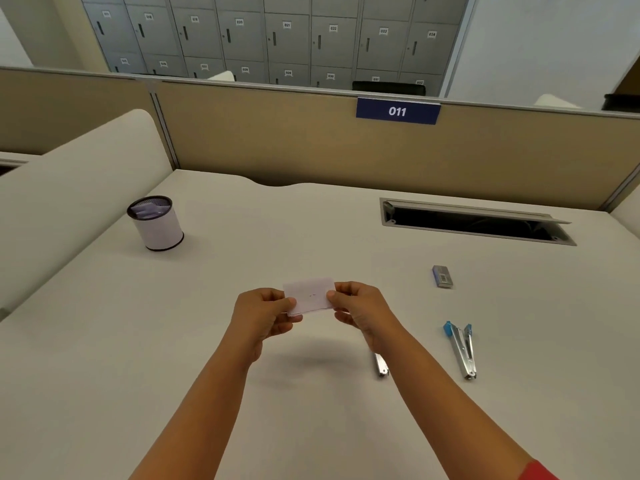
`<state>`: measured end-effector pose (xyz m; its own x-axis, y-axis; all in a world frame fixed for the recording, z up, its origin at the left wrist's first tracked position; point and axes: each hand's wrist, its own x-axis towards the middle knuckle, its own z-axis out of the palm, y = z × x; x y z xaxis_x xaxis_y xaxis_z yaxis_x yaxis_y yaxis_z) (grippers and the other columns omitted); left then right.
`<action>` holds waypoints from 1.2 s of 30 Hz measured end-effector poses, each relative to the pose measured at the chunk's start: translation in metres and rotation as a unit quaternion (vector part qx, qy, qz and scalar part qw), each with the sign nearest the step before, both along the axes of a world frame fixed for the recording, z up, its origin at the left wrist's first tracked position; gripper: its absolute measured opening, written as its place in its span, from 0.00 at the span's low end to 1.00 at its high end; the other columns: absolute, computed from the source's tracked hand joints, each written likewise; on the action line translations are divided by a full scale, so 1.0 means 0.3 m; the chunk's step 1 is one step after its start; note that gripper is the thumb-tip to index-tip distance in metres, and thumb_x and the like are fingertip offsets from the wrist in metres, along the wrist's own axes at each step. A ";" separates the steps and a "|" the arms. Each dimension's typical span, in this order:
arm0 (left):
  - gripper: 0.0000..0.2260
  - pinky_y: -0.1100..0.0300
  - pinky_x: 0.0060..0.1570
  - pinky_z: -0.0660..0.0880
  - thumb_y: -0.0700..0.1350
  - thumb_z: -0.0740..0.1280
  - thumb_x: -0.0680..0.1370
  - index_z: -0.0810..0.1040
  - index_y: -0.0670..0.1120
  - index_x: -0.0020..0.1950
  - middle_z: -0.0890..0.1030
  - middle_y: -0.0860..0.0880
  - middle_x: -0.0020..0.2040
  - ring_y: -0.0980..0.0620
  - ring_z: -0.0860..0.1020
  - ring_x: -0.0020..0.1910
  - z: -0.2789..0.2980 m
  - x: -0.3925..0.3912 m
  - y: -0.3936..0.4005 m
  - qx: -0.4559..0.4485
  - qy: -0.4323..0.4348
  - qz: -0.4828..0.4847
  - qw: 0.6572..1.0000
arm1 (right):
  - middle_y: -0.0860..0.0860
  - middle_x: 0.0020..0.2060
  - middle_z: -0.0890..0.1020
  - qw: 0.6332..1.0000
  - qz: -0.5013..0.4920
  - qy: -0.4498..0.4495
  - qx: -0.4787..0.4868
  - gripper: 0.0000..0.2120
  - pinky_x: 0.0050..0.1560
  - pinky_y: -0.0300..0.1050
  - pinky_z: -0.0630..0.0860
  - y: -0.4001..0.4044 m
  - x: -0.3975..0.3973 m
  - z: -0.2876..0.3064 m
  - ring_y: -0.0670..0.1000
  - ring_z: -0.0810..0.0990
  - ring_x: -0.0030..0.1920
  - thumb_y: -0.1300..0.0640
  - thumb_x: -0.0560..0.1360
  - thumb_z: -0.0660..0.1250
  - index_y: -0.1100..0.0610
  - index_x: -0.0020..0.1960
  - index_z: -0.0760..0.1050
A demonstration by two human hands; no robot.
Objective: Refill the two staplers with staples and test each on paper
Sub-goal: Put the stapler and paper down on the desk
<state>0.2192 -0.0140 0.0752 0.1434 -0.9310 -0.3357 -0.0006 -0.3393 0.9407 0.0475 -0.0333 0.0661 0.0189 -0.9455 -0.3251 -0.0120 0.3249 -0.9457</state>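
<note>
Nearest me, a stapler [381, 367] lies half hidden under my right forearm; lowering that arm could knock it. Right of it the blue stapler [462, 351] gapes open, probably unloaded yet. Beyond, my left hand [266, 315] and right hand [360, 306] each have a pinch grip closed on the paper [310, 294], held above the table [138, 341]; pulling could tear it. Staple box [442, 277] lies farther right, cup [157, 223] far left.

You face a pale, off-white desk [242, 237] bounded by a tan fabric partition [277, 140] bearing a blue "011" sign [397, 111]; behind it stand grey numbered metal lockers [277, 36] beside a white wall [554, 39].
</note>
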 end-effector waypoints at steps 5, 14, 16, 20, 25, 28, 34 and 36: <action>0.02 0.63 0.30 0.75 0.36 0.67 0.74 0.78 0.41 0.42 0.82 0.45 0.40 0.52 0.82 0.33 0.013 0.105 -0.038 -0.025 -0.087 0.012 0.996 | 0.49 0.50 0.78 1.000 -0.021 0.022 0.003 0.14 0.52 0.45 0.76 -0.040 0.072 -0.011 0.47 0.77 0.47 0.53 0.74 0.67 0.54 0.59 0.73; 0.03 0.50 0.45 0.78 0.40 0.65 0.73 0.78 0.43 0.42 0.82 0.42 0.42 0.41 0.80 0.43 0.048 0.433 -0.200 -0.085 -0.309 0.091 0.943 | 0.47 0.49 0.78 0.999 -0.036 -0.007 -0.006 0.11 0.52 0.45 0.75 -0.116 0.264 -0.024 0.46 0.77 0.49 0.55 0.76 0.65 0.53 0.58 0.73; 0.03 0.56 0.40 0.72 0.41 0.64 0.73 0.78 0.44 0.42 0.82 0.43 0.43 0.41 0.79 0.43 0.076 0.534 -0.257 -0.106 -0.393 0.106 0.907 | 0.47 0.50 0.78 0.999 -0.034 -0.006 -0.010 0.11 0.53 0.46 0.75 -0.136 0.310 -0.026 0.46 0.77 0.50 0.55 0.76 0.65 0.53 0.58 0.73; 0.07 0.58 0.41 0.68 0.40 0.62 0.73 0.80 0.45 0.47 0.83 0.43 0.45 0.41 0.78 0.45 0.160 0.707 -0.395 -0.155 -0.478 0.156 0.851 | 0.48 0.51 0.78 1.000 -0.026 0.006 -0.015 0.10 0.54 0.47 0.75 -0.157 0.362 -0.035 0.47 0.77 0.51 0.56 0.76 0.64 0.53 0.58 0.73; 0.10 0.55 0.42 0.70 0.39 0.60 0.75 0.80 0.43 0.51 0.82 0.41 0.50 0.39 0.78 0.49 0.238 0.844 -0.595 -0.177 -0.550 0.158 0.801 | 0.49 0.52 0.78 0.999 -0.030 0.023 -0.015 0.11 0.56 0.50 0.75 -0.188 0.394 -0.043 0.49 0.77 0.52 0.57 0.77 0.63 0.53 0.59 0.73; 0.11 0.54 0.41 0.69 0.38 0.60 0.75 0.80 0.43 0.53 0.82 0.40 0.52 0.39 0.78 0.50 0.232 0.875 -0.680 -0.162 -0.579 0.120 0.790 | 0.48 0.52 0.78 0.999 -0.031 0.024 -0.012 0.11 0.55 0.49 0.75 -0.205 0.400 -0.048 0.49 0.77 0.52 0.57 0.77 0.63 0.53 0.59 0.73; 0.12 0.55 0.41 0.70 0.35 0.60 0.74 0.79 0.43 0.53 0.81 0.41 0.53 0.42 0.77 0.50 0.175 0.904 -0.790 -0.099 -0.604 0.053 0.789 | 0.48 0.51 0.79 0.999 -0.041 0.026 -0.009 0.09 0.52 0.47 0.75 -0.232 0.388 -0.057 0.48 0.78 0.52 0.56 0.77 0.63 0.52 0.57 0.73; 0.13 0.55 0.42 0.71 0.34 0.60 0.74 0.80 0.44 0.53 0.81 0.42 0.54 0.42 0.78 0.50 0.155 0.915 -0.812 -0.080 -0.605 0.035 0.792 | 0.48 0.51 0.79 0.999 -0.042 0.023 -0.007 0.10 0.51 0.47 0.74 -0.232 0.385 -0.056 0.48 0.78 0.52 0.56 0.77 0.64 0.52 0.57 0.73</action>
<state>0.4938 -0.2575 0.1216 0.3235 -0.9233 0.2072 -0.9199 -0.2556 0.2974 0.1630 -0.1031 0.0495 -0.0751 -0.9479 -0.3097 -0.0295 0.3126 -0.9494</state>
